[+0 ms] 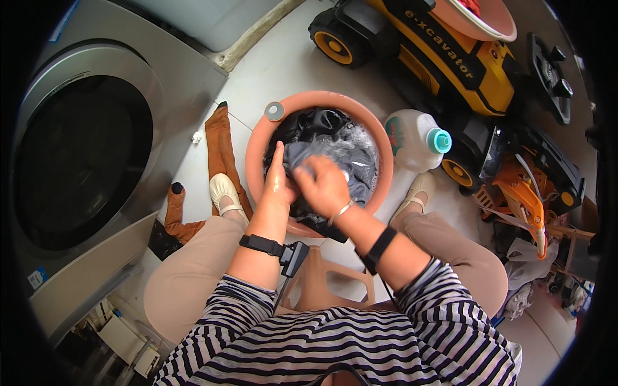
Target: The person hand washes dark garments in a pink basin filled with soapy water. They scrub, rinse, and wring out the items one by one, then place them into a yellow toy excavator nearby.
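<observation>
A round salmon-pink plastic basin (258,130) stands on the floor between my feet, with soapy water and wet clothes in it. Both hands meet over it around a bunched grey cloth (300,150). My left hand (281,181) holds the cloth from the left, thumb upright and a fleck of suds on its skin; its other fingers are mostly hidden. Curled over the cloth from the right is my right hand (326,186), slightly blurred. Black fabric (314,120) lies at the basin's far side, and more grey fabric (359,169) floats in suds (355,140) on the right.
A detergent bottle (415,135) with a turquoise cap stands right of the basin. Beyond it is a yellow-black ride-on toy excavator (434,62) carrying a pink basin (483,21). A front-loading washing machine (188,67) stands left. Brown fabric pieces (219,144) lie near my left shoe.
</observation>
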`<state>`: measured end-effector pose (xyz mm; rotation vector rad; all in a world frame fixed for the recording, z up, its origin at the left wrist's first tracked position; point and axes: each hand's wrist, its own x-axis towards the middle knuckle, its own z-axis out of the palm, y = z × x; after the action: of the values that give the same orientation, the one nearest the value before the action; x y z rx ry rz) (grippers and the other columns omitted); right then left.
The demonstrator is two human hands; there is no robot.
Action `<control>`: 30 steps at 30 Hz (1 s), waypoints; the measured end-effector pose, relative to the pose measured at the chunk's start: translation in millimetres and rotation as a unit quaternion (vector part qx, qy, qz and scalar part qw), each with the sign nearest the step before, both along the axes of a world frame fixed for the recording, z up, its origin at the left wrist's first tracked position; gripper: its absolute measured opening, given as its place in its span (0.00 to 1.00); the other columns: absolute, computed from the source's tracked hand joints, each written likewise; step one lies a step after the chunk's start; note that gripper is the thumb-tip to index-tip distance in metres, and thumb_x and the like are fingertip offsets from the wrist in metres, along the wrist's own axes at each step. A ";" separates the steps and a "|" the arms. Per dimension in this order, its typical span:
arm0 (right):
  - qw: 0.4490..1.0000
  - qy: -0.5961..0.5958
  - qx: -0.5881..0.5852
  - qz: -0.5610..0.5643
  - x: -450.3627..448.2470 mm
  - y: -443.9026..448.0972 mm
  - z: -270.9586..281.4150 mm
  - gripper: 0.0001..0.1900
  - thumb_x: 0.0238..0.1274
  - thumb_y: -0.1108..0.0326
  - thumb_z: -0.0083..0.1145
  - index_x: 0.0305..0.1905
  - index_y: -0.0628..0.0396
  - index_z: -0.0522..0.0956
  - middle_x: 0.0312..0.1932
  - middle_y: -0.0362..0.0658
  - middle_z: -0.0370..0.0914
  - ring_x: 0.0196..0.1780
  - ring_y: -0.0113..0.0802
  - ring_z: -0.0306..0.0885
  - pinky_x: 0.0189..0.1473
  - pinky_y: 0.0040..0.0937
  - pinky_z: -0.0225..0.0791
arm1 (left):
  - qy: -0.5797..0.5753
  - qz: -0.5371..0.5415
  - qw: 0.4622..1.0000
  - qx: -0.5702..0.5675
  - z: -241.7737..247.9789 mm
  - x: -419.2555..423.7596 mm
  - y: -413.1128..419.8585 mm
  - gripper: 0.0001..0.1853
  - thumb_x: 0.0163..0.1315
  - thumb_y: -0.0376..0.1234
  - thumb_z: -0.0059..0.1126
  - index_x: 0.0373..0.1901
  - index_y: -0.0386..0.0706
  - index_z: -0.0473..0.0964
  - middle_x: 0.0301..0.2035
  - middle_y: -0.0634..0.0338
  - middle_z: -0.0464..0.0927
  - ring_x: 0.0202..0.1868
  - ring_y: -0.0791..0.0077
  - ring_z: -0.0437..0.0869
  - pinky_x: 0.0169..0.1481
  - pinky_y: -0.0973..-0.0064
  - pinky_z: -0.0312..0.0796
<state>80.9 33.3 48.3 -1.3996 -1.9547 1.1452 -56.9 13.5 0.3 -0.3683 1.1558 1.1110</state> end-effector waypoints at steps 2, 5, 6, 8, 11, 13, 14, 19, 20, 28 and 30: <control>0.998 0.038 0.014 0.053 -2.7 -21.8 28.2 0.15 0.56 0.55 0.63 0.36 0.57 0.79 0.33 0.55 0.76 0.41 0.57 0.77 0.46 0.50 0.70 | -0.073 0.008 0.996 0.047 5.3 2.9 -9.0 0.27 0.66 0.57 0.58 0.44 0.41 0.80 0.40 0.52 0.84 0.42 0.58 0.85 0.52 0.60 0.79; 0.997 0.038 0.046 0.059 -8.0 -19.2 41.8 0.18 0.56 0.52 0.65 0.36 0.57 0.78 0.36 0.54 0.76 0.42 0.57 0.77 0.46 0.49 0.70 | -0.131 0.054 0.983 0.121 6.9 17.9 -9.5 0.24 0.70 0.53 0.52 0.49 0.42 0.78 0.40 0.51 0.83 0.44 0.58 0.85 0.54 0.60 0.78; 0.998 0.037 0.045 0.019 -9.1 -7.6 37.6 0.18 0.56 0.52 0.65 0.36 0.57 0.78 0.37 0.54 0.76 0.42 0.56 0.77 0.48 0.49 0.71 | -0.139 0.092 0.977 0.131 8.4 27.2 -10.1 0.25 0.71 0.54 0.50 0.50 0.41 0.77 0.39 0.50 0.83 0.44 0.58 0.85 0.53 0.59 0.79; 0.995 0.007 -0.006 -0.096 -8.3 20.6 21.4 0.18 0.57 0.53 0.65 0.40 0.57 0.79 0.40 0.55 0.77 0.46 0.56 0.77 0.51 0.48 0.71 | -0.039 0.067 0.997 0.004 12.2 45.2 -4.3 0.21 0.72 0.51 0.46 0.49 0.44 0.75 0.33 0.52 0.82 0.38 0.60 0.85 0.42 0.64 0.80; 0.976 -0.046 -0.040 -0.210 4.5 41.8 8.1 0.18 0.58 0.55 0.64 0.48 0.54 0.81 0.45 0.55 0.78 0.52 0.55 0.77 0.56 0.46 0.70 | -0.076 -0.020 0.995 0.064 24.0 45.2 -4.6 0.10 0.66 0.39 0.46 0.35 0.46 0.76 0.28 0.57 0.81 0.28 0.66 0.82 0.28 0.74 0.72; 0.997 0.011 -0.011 -0.080 11.5 27.6 15.9 0.14 0.57 0.64 0.59 0.48 0.53 0.81 0.47 0.52 0.78 0.53 0.53 0.76 0.58 0.44 0.70 | -0.050 0.034 0.997 0.049 26.9 40.5 -4.7 0.09 0.65 0.43 0.49 0.33 0.51 0.76 0.31 0.65 0.81 0.25 0.70 0.80 0.22 0.72 0.69; 0.998 0.051 0.032 -0.028 12.0 14.3 25.1 0.12 0.56 0.64 0.58 0.45 0.53 0.81 0.45 0.52 0.77 0.51 0.53 0.76 0.57 0.44 0.70 | -0.041 0.059 0.995 0.067 26.0 36.8 -5.0 0.12 0.63 0.44 0.48 0.33 0.49 0.78 0.33 0.61 0.82 0.32 0.65 0.83 0.34 0.68 0.76; 0.999 -0.010 0.026 -0.019 -4.0 -28.4 52.8 0.13 0.62 0.56 0.59 0.39 0.55 0.76 0.38 0.53 0.77 0.46 0.54 0.77 0.49 0.48 0.71 | -0.211 -0.022 0.946 0.247 9.9 28.1 -17.7 0.25 0.72 0.55 0.46 0.48 0.44 0.77 0.40 0.58 0.79 0.46 0.63 0.82 0.55 0.63 0.75; 0.999 -0.020 0.021 -0.029 -7.3 -21.9 47.5 0.13 0.63 0.54 0.58 0.39 0.54 0.76 0.38 0.53 0.78 0.45 0.55 0.77 0.47 0.49 0.72 | -0.137 0.020 0.965 0.225 6.8 33.7 -17.3 0.23 0.71 0.53 0.48 0.49 0.44 0.77 0.43 0.57 0.80 0.47 0.63 0.82 0.55 0.62 0.75; 0.985 -0.112 -0.083 -0.099 12.1 64.9 -19.9 0.24 0.65 0.42 0.55 0.46 0.53 0.81 0.45 0.59 0.82 0.50 0.60 0.80 0.53 0.51 0.72 | 0.145 -0.065 0.986 -0.055 38.0 23.8 13.4 0.22 0.65 0.55 0.58 0.51 0.51 0.77 0.43 0.63 0.81 0.40 0.71 0.81 0.39 0.67 0.69; 0.970 -0.127 -0.102 -0.179 25.4 77.5 -27.5 0.28 0.66 0.40 0.54 0.50 0.57 0.81 0.49 0.60 0.81 0.54 0.57 0.79 0.57 0.48 0.71 | 0.192 -0.009 0.978 -0.075 40.4 9.3 16.1 0.28 0.66 0.57 0.56 0.59 0.49 0.74 0.52 0.60 0.78 0.49 0.68 0.79 0.48 0.66 0.69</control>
<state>106.2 110.8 20.8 -1.9988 -1.6776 1.0586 -47.6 29.6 40.7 -0.2630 1.5881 1.1101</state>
